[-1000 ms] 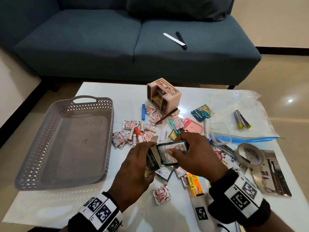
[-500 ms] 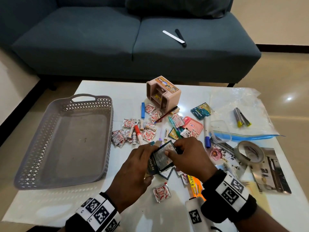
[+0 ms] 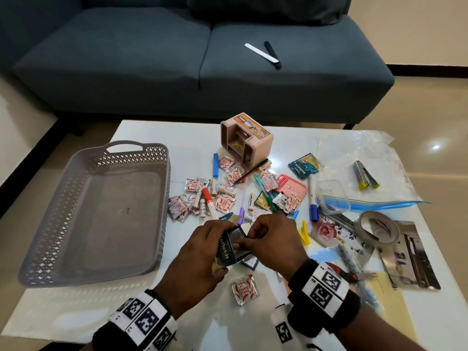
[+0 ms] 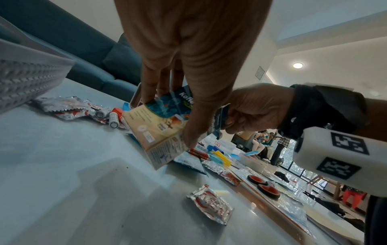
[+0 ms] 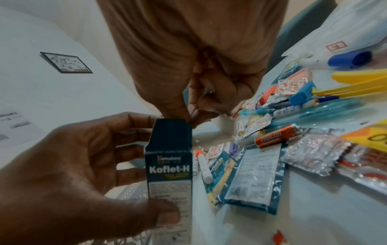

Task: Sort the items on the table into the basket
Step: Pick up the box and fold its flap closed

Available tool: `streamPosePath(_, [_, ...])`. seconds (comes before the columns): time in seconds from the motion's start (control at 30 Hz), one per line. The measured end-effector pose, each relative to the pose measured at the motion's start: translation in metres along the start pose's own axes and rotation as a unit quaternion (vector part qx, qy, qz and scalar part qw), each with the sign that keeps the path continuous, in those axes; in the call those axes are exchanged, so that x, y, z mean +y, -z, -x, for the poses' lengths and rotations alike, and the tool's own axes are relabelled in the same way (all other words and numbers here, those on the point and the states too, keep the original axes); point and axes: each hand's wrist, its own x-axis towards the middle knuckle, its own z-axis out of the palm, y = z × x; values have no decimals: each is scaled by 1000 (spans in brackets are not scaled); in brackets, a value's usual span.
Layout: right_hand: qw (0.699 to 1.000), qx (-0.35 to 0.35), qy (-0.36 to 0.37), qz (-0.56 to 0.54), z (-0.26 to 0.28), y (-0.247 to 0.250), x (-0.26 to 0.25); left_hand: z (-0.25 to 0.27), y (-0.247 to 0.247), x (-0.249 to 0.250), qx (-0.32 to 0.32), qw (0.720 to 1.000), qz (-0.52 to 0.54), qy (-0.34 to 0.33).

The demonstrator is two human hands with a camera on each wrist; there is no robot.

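My left hand grips a dark teal Koflet-H carton just above the table, right of the basket. The thumb lies on one broad face and the fingers on the other, as the left wrist view shows around the carton. My right hand meets it from the right. Its thumb and forefinger pinch the raised end flap of the carton. The grey lattice basket stands at the left with nothing in it. A foil Koflet strip lies flat on the table under my hands.
Red-and-silver sachets, pens, batteries, a pink holder, a tape roll, a clear tub and a plastic bag crowd the table's middle and right. One sachet lies near the front edge. A sofa stands behind.
The foil strip my right hand held flat over the carton has tilted and gone down into its open end. Both hands have drawn closer together; the right now pinches the flap.
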Motion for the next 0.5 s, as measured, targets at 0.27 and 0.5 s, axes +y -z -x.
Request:
streamPosePath(0.27, [999, -29, 30, -7, 0, -1, -2, -1, -2, -3, -5, 1000, -9, 8])
streamPosePath(0.5, [1000, -3, 15, -6, -30, 28, 25, 1, 3, -10, 23, 999, 11, 21])
